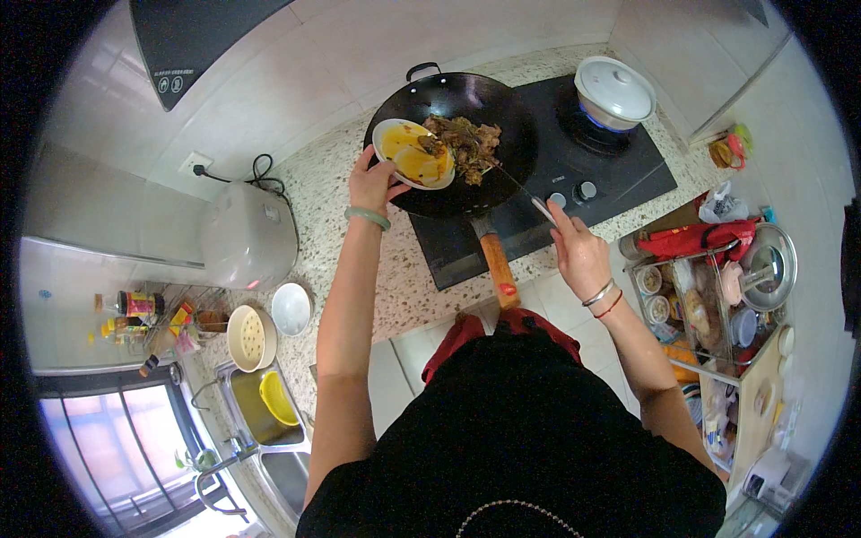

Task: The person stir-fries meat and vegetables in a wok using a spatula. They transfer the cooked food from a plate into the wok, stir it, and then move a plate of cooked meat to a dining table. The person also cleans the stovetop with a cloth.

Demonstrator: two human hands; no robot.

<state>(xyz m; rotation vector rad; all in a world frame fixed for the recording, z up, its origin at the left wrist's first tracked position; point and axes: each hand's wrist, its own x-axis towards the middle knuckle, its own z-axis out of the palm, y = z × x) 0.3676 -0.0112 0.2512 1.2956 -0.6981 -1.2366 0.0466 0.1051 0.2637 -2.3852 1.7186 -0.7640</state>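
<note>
"Head view: count at the wok (518,125)?"

"Left hand (369,186): fingers pinching one bowl (385,136) by its rim — tilted over the wok, yellow sauce (420,169) inside. Right hand (581,255): fingers closed round one utensil (543,210)."

"Food (475,143)?"

"One heap, in the wok — right of the bowl, by the utensil's far end."

"Hob (637,170)?"

"One: two knobs (587,190), one lidded pot (614,88), blue flame (588,118) beneath."

A white bowl (291,309) (small, round) sits just beside a cream colander (252,340).
</note>
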